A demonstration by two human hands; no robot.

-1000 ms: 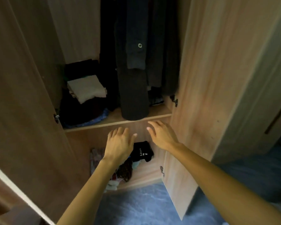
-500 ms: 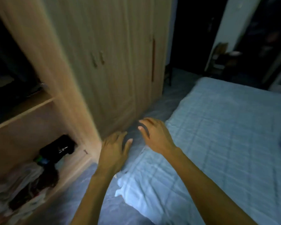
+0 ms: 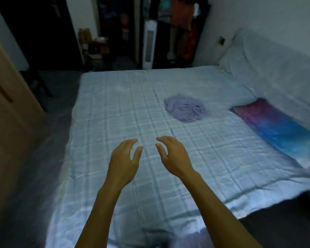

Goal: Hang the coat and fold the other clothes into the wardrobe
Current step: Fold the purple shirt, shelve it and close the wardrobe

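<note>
Much of the far side of the room is dark and hard to read. A white tower fan [image 3: 149,43] stands upright beyond the bed, and the orange and red shapes next to it are too dim to identify. Only a slice of the wardrobe [image 3: 7,108] shows, cut off by the left edge. It is a pale wood panel with a dark vertical handle, and its inside is out of view. Both forearms run off the bottom of the frame. At the right a purple-and-blue cloth [image 3: 276,126] lies on the bed and runs out past the frame edge; I cannot tell whether it is a pillow or a folded cloth.

The lilac garment [image 3: 185,110] lies crumpled in a loose, rounded heap on the pale blue checked bedcover [image 3: 115,108]. It sits right of the bed's middle, beyond both hands and well apart from them. Dark creases cross it, and its kind cannot be made out.

The left hand [image 3: 124,158] and right hand [image 3: 172,156] are held near each other over the near part of the cover. Their palms are turned inward and their fingers loosely curved, holding nothing.
</note>
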